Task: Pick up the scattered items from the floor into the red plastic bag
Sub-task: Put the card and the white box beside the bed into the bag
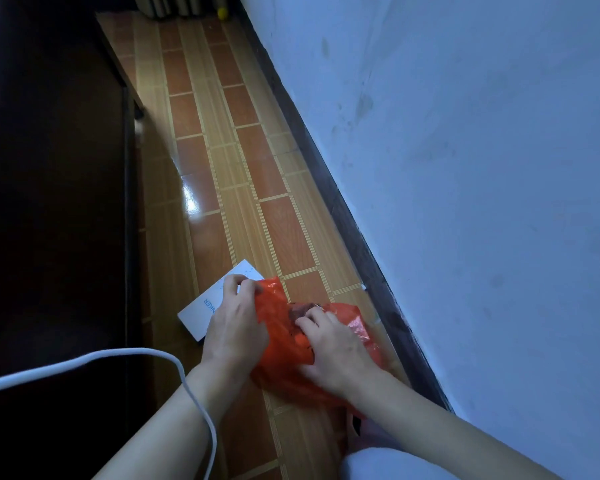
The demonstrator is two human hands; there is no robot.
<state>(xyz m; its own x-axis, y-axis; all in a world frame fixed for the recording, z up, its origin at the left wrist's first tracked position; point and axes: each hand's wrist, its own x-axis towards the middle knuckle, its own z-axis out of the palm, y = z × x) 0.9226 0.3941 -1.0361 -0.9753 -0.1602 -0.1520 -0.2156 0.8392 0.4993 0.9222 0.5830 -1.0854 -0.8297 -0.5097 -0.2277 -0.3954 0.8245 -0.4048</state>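
Left hand point(234, 318) and right hand point(329, 351) both clutch the red plastic bag point(281, 341); white box point(205, 306) half hidden.

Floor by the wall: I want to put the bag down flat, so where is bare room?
Bare tiled floor runs ahead of the red plastic bag, between the dark furniture and the wall. It is crowded near the hands, where the white box lies beside the bag.

We see only part of the white box point(211, 308), its lettering cut by the left hand point(234, 325); bag point(281, 341) contents stay hidden.
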